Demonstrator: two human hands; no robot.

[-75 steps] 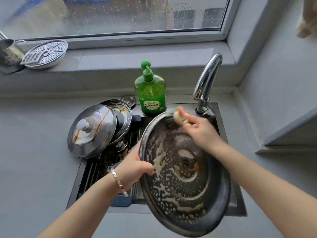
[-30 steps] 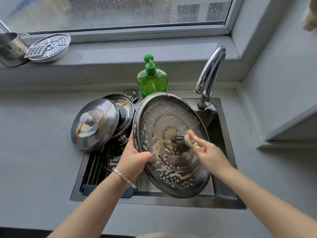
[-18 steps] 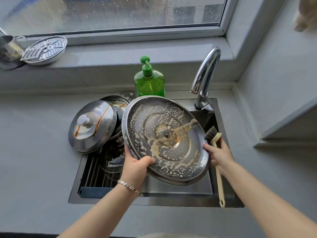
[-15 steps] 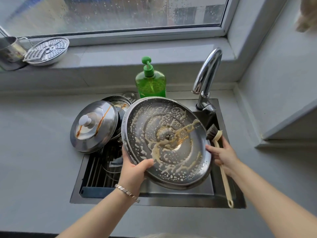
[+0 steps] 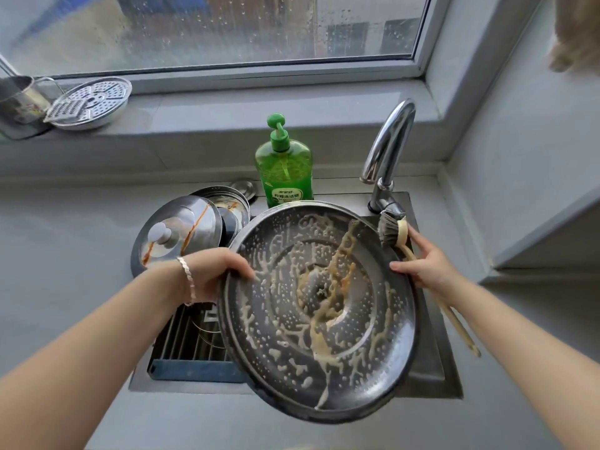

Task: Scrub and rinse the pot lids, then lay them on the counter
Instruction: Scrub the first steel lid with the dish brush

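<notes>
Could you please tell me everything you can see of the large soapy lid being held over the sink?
The large round steel pot lid shows its dark, ringed underside, with a small fixing at the centre, covered in beige suds, drips and droplets. It is tilted towards the camera above the steel sink. The left hand grips its left rim; the right hand, also holding a cream-handled dish brush, touches its right rim.
</notes>
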